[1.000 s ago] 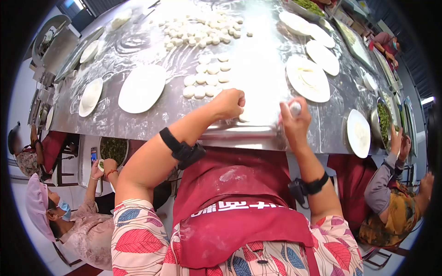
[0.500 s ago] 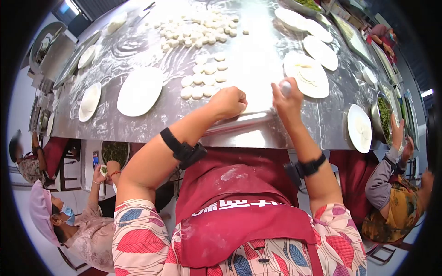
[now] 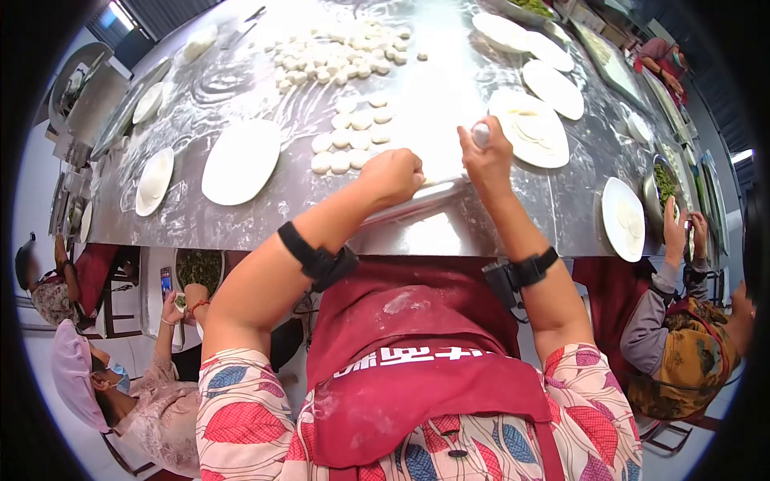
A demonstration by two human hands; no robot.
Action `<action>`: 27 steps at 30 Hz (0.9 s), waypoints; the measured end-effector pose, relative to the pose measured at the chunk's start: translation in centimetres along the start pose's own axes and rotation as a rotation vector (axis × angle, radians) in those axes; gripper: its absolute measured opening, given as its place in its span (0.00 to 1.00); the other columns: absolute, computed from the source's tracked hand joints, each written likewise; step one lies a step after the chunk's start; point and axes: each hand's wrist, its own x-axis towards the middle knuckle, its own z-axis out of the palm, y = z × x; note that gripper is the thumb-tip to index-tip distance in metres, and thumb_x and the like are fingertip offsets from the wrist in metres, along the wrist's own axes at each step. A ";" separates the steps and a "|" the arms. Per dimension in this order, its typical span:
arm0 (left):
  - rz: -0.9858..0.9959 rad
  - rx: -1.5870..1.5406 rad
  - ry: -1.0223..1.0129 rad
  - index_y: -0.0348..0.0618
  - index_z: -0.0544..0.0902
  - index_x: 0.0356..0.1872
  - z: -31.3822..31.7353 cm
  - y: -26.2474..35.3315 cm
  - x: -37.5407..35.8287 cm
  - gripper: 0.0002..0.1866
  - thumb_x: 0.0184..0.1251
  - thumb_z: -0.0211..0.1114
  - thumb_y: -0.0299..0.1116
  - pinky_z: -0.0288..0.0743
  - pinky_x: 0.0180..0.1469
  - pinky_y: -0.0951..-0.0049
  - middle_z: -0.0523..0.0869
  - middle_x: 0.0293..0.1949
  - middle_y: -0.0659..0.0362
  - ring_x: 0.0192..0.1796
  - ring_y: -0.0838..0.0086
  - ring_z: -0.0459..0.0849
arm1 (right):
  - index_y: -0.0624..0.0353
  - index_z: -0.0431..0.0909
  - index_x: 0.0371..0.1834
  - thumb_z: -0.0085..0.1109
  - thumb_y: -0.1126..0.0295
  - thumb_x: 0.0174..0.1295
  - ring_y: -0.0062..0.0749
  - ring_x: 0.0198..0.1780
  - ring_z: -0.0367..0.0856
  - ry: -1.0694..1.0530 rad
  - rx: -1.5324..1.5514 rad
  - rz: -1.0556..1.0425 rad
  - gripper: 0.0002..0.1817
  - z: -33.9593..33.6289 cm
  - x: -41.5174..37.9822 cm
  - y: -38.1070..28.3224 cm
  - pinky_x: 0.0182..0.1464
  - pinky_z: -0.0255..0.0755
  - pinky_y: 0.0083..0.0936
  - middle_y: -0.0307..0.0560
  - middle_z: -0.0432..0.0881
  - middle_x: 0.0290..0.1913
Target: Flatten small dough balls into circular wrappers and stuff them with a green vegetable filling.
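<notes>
My right hand [image 3: 491,160] is closed around a rolling pin, whose pale rounded end [image 3: 481,135] pokes out above the fingers. My left hand [image 3: 391,176] has its fingers pinched at the edge of a pale dough wrapper [image 3: 431,178], partly lost in glare on the steel tabletop. Just beyond the left hand lie rows of small flattened dough pieces [image 3: 359,139]. To the right of my right hand, a white plate [image 3: 553,152] carries several rolled wrappers [image 3: 529,127].
A large heap of dough pieces [image 3: 341,52] lies farther back on the floured steel table [image 3: 297,216]. White plates stand at left [image 3: 241,160] and right [image 3: 616,216]. A bowl of green filling [image 3: 664,184] is beside a co-worker's hands [image 3: 675,228]. Another person sits at left [image 3: 144,401].
My right hand has shifted slightly left and away from me with the rolling pin, closer to my left hand. The left hand stays nearly in place. The right co-worker's hands have moved.
</notes>
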 end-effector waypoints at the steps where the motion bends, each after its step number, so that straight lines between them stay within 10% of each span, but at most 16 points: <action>1: 0.029 -0.031 -0.038 0.36 0.85 0.32 0.1 0.0 0.2 0.09 0.55 0.65 0.32 0.76 0.41 0.62 0.86 0.30 0.46 0.36 0.56 0.85 | 0.61 0.68 0.32 0.64 0.77 0.54 0.30 0.21 0.74 -0.034 -0.007 0.045 0.11 0.3 0.3 -0.3 0.26 0.69 0.29 0.47 0.76 0.21; 7: -0.086 -0.349 -0.154 0.34 0.84 0.33 1.1 -1.9 -0.2 0.09 0.56 0.65 0.30 0.77 0.39 0.64 0.85 0.27 0.49 0.33 0.64 0.86 | 0.59 0.66 0.30 0.62 0.78 0.59 0.18 0.16 0.74 -0.053 0.253 0.160 0.11 -5.0 -6.1 -2.8 0.16 0.66 0.19 0.40 0.73 0.18; 15: 0.022 -0.141 -0.138 0.36 0.85 0.36 0.9 -1.0 1.6 0.12 0.58 0.63 0.35 0.76 0.41 0.65 0.86 0.30 0.48 0.34 0.62 0.85 | 0.62 0.68 0.34 0.66 0.75 0.54 0.41 0.24 0.75 -0.003 -0.002 0.034 0.13 0.0 -0.1 -0.5 0.29 0.69 0.34 0.52 0.75 0.23; 21: 0.003 -0.279 -0.181 0.34 0.82 0.32 0.3 -1.5 -0.4 0.07 0.51 0.62 0.25 0.75 0.36 0.68 0.84 0.26 0.51 0.31 0.67 0.82 | 0.61 0.69 0.34 0.62 0.80 0.57 0.20 0.19 0.75 -0.058 0.237 0.155 0.10 -5.5 -7.1 -2.5 0.20 0.68 0.21 0.42 0.76 0.23; 27: 0.018 -0.101 -0.034 0.34 0.82 0.33 0.9 -0.4 0.9 0.10 0.54 0.60 0.31 0.75 0.39 0.64 0.84 0.27 0.47 0.33 0.60 0.83 | 0.63 0.69 0.35 0.66 0.76 0.53 0.42 0.24 0.75 -0.003 -0.026 0.013 0.13 0.3 0.1 -0.2 0.29 0.69 0.34 0.54 0.76 0.25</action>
